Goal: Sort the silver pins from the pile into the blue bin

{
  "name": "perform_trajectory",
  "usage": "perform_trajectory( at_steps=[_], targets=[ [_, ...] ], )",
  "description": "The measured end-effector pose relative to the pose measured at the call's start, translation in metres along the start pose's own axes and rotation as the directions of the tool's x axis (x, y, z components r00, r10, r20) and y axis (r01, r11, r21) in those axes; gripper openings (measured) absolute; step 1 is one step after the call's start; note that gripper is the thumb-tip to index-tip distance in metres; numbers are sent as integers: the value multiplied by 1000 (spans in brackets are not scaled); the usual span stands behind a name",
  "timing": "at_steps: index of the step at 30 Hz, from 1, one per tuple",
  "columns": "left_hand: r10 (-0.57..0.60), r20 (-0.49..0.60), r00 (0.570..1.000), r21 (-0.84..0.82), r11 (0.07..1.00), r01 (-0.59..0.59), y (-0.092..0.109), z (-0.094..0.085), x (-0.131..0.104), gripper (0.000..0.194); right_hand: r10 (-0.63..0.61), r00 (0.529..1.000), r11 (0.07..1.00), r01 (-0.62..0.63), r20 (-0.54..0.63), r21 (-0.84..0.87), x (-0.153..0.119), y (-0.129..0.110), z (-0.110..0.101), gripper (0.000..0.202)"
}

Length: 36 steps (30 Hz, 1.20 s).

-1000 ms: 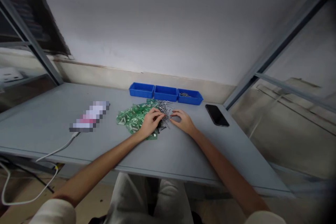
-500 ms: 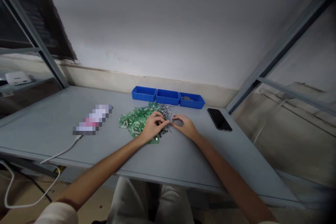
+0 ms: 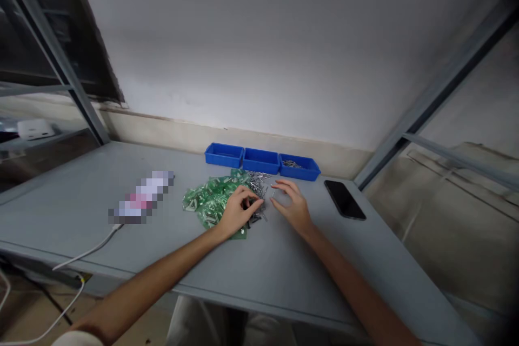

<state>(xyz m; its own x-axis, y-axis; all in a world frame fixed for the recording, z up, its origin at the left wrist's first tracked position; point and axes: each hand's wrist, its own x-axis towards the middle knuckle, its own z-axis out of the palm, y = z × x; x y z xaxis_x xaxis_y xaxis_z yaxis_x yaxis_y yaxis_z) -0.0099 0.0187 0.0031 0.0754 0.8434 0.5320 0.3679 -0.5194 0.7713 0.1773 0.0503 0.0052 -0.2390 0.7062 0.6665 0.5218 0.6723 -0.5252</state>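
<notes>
Metal pin pile: loose, slender metal pieces (image 3: 258,180) heaped on the desk; individual types too small to tell.
Left hand: palm-down hand (image 3: 237,210) over the near left part of the pile, fingers curled, thumb extended toward the fingertips with a narrow gap; whether a piece is gripped cannot be told.
Right hand: hand (image 3: 295,210) just right of the pile, thumb and forefinger parted in a C shape; a thin pale sliver shows near the fingertips, but whether it is held cannot be told.
Green bags: clear green plastic bags (image 3: 213,194) with small metal parts inside, bunched against the left side of the pile, partly behind the left hand.
Blue bins: three in a row beyond the pile; left bin (image 3: 224,161), middle bin (image 3: 261,164), right bin (image 3: 302,173), the last holding metal pieces (image 3: 291,164).
Black smartphone: face up (image 3: 344,200), right of the pile, well apart.
Pixelated device: slab (image 3: 141,197) far left of the pile, white cable (image 3: 91,250) attached at its near end.
Desk: grey top (image 3: 284,275) beneath the pile.
</notes>
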Motion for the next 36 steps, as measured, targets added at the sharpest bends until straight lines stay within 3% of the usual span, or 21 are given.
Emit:
perform_trajectory(
  at_steps=[5, 9, 18, 27, 32, 36],
  targets=[
    [-27, 1, 1000, -33, 999, 27, 8, -2, 0, 17, -23, 997, 996, 29, -67, 89, 1, -33, -1, 27],
    [12, 37, 999, -88, 996, -9, 12, -3, -1, 14, -60, 998, 991, 62, -15, 118, -2, -45, 0, 25],
    [41, -2, 999, -61, 997, -41, 11, -3, 0, 11, -99, 993, 993, 94, 72, 69, -8, -40, 1, 26],
    [89, 0, 996, -60, 994, -88, 10, -9, 4, 8, -200, 960, 979, 201, 196, 16, -11, -46, 1, 45],
    [106, -22, 994, -21, 994, -106, 11, -11, 6, 8, -252, 953, 962, 266, 166, -68, -9, -44, -7, 53],
    [112, -21, 993, 10, 994, -112, 9, -13, 7, 9, -257, 958, 955, 271, 125, -116, -7, -38, -10, 46]
  ],
)
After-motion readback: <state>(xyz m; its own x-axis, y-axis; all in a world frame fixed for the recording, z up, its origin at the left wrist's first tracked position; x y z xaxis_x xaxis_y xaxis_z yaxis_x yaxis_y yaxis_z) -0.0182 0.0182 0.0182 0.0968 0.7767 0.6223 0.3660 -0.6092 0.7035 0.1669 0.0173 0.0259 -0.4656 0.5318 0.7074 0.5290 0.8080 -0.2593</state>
